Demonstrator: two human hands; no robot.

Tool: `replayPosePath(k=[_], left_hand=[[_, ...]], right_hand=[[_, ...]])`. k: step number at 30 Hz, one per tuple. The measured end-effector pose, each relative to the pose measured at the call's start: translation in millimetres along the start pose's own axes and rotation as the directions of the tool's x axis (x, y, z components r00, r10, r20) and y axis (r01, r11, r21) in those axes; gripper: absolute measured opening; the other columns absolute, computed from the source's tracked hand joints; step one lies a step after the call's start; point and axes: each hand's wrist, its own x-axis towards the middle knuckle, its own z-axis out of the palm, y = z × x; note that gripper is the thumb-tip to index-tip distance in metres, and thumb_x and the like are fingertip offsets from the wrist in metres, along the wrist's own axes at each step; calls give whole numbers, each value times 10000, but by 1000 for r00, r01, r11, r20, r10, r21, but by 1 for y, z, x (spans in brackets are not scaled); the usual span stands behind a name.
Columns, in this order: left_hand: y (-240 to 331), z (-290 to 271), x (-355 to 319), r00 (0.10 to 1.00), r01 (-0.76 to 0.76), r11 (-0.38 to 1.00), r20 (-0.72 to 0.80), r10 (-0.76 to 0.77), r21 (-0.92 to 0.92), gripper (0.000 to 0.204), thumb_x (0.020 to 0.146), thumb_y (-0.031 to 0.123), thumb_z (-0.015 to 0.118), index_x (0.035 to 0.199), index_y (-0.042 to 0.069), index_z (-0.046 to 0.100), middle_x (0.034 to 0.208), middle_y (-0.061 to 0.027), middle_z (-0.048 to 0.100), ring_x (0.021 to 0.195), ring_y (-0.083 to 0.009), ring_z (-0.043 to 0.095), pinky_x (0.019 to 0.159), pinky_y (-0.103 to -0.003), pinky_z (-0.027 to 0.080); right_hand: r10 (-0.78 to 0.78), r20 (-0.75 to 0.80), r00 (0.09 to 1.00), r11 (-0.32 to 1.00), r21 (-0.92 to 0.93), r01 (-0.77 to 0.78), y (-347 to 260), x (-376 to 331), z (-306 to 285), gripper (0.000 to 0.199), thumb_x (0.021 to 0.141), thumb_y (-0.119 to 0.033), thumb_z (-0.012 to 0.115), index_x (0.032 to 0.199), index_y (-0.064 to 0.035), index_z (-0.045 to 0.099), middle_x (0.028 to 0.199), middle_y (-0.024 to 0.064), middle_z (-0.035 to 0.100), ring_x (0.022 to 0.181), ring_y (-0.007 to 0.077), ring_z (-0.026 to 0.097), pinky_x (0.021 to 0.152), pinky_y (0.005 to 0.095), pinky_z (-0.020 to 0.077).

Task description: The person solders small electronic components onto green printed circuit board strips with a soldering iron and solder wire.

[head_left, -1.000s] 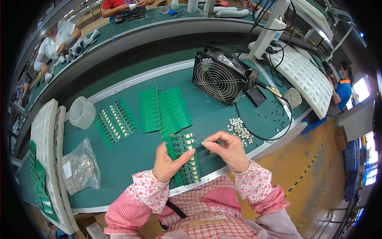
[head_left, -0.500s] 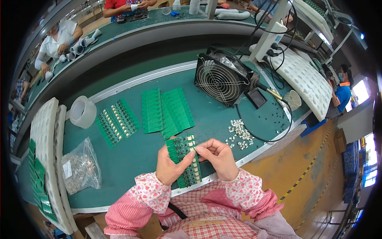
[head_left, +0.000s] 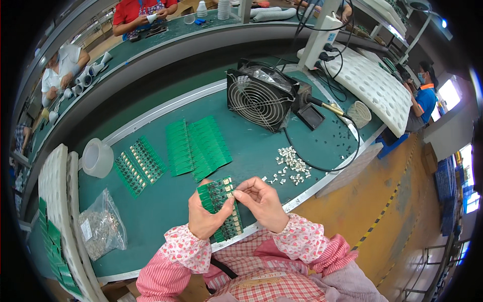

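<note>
My left hand (head_left: 205,215) grips a green circuit board panel (head_left: 217,191) from its left side, thumb lying across the front. Rows of small dark parts and a column of pale connectors run down the panel, which is held tilted above the table's front edge. At the panel's right edge, my right hand (head_left: 261,202) has thumb and forefinger pinched together against the connector column. Whatever is between those fingertips is too small to make out. Beyond the hands lie bare green board panels (head_left: 201,146), and a pair of populated panels (head_left: 140,165) sits to their left.
Loose white connectors (head_left: 292,163) are scattered right of my hands. Behind them stand a fan (head_left: 259,100) and a soldering iron (head_left: 327,106) with its cable looping forward. On the left are a tape roll (head_left: 97,158), a bag of small parts (head_left: 103,229) and white foam trays (head_left: 53,186).
The whole view has shifted, so the table's things sit further left. Both hands stay on the panel; my right fingertips remain pinched at its right edge.
</note>
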Motion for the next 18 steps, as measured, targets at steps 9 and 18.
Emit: replayPosePath(k=[9, 18], left_hand=[[0, -1, 4, 998, -3, 999, 61, 0, 45, 193, 730, 5, 689, 875, 3, 563, 791, -4, 573, 682, -55, 543, 593, -207, 447], [-1, 9, 6, 984, 153, 951, 131, -121, -267, 401, 740, -18, 705, 1097, 13, 523, 976, -55, 604, 860, -104, 589, 743, -253, 493]], right_hand=[[-7, 15, 1000, 1000, -17, 7, 7, 4, -4, 151, 888, -96, 593, 938, 9, 497, 897, 64, 590, 813, 90, 561, 731, 242, 471], [-37, -36, 999, 998, 58, 39, -23, 9, -21, 195, 885, -71, 584, 1035, 0, 482, 974, 60, 593, 908, 99, 565, 814, 244, 458]])
